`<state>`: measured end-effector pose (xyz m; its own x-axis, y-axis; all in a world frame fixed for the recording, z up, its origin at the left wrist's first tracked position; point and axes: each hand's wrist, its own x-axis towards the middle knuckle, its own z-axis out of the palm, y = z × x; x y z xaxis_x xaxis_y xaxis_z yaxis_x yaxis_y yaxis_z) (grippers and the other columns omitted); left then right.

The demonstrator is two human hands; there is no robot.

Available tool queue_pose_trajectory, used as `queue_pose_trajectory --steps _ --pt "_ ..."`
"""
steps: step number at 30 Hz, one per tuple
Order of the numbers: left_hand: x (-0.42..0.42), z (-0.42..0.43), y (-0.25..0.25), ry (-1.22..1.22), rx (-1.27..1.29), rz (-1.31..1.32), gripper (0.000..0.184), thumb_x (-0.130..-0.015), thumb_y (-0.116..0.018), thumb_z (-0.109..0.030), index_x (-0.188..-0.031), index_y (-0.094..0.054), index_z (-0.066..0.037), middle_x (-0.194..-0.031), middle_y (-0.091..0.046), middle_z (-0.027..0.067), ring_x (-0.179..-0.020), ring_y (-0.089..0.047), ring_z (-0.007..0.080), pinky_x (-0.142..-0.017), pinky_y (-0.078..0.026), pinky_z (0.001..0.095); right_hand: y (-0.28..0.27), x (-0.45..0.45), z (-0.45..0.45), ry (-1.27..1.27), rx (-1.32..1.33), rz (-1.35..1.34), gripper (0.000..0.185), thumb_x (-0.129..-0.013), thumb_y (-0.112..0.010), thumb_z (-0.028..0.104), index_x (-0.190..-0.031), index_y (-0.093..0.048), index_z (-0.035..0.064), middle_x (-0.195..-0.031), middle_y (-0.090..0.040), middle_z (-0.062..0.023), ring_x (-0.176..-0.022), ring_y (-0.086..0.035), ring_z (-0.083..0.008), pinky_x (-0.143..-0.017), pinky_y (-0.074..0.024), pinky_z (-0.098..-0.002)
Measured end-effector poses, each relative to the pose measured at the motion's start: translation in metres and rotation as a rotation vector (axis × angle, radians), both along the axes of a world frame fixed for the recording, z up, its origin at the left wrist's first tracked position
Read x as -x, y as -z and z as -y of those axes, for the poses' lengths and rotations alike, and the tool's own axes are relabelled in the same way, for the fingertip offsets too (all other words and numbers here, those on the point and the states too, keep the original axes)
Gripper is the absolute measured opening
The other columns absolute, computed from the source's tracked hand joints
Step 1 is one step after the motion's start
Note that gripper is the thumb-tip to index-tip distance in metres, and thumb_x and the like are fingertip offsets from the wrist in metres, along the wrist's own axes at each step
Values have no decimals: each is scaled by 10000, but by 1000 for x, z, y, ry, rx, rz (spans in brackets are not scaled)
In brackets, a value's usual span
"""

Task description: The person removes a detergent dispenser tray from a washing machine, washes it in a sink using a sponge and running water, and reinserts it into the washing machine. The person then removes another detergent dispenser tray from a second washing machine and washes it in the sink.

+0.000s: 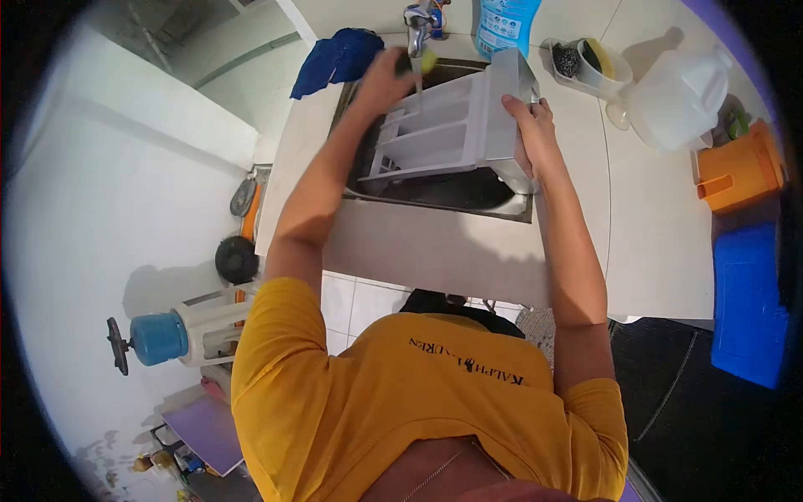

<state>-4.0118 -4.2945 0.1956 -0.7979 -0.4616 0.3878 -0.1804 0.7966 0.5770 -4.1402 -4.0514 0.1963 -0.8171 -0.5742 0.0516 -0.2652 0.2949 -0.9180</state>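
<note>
A white detergent drawer with several compartments (481, 125) and a silver-grey front panel lies tilted over the sink (456, 191). My right hand (537, 134) grips the drawer by its grey front, thumb on top and fingers around the far edge. Close to the drawer's far left corner, my left hand (388, 81) is closed around a yellow-green and dark sponge (428, 61), partly hidden by the fingers. Just above that hand is the chrome tap (417, 23), with what looks like a thin stream of water below it.
A dark blue cloth (339, 58) lies left of the tap. Behind the sink stands a blue bottle (505, 27). To the right are a tub with sponges (598, 67), a translucent jug (679, 96), an orange container (739, 171) and a blue bin (750, 305).
</note>
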Motion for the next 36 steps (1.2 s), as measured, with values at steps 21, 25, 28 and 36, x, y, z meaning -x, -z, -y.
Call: queue_pose_trajectory --steps 21,25,28,36 --pt "9 -43 39 328 -164 -14 276 -744 -626 -112 -994 -526 -50 -1013 -529 131 -980 -512 271 -876 -381 343 10 10 4 -73 43 0 828 -676 -545 591 -1054 -528 -145 -1278 -308 -368 -1286 -188 -412 -1033 -210 -371" --pt "3 -20 55 286 -280 104 258 -756 -620 -133 -987 -542 -47 -994 -552 112 -992 -521 236 -861 -391 335 4 4 3 -43 49 -1 839 -671 -543 600 -1048 -528 -150 -1271 -316 -370 -1283 -190 -420 -1033 -213 -369" --pt "-22 10 57 199 -169 338 272 -760 -619 -111 -1011 -540 -42 -955 -579 93 -949 -540 210 -836 -412 332 4 8 2 -95 -13 8 848 -672 -541 604 -1043 -525 -158 -1270 -307 -377 -1279 -197 -423 -1031 -218 -372" --pt "23 -31 -3 210 -363 22 313 -792 -606 -91 -1096 -542 -53 -1034 -577 98 -961 -542 174 -866 -417 301 9 4 2 -1 -17 -65 837 -675 -542 608 -1107 -513 -109 -1286 -272 -386 -1280 -198 -422 -1033 -218 -374"
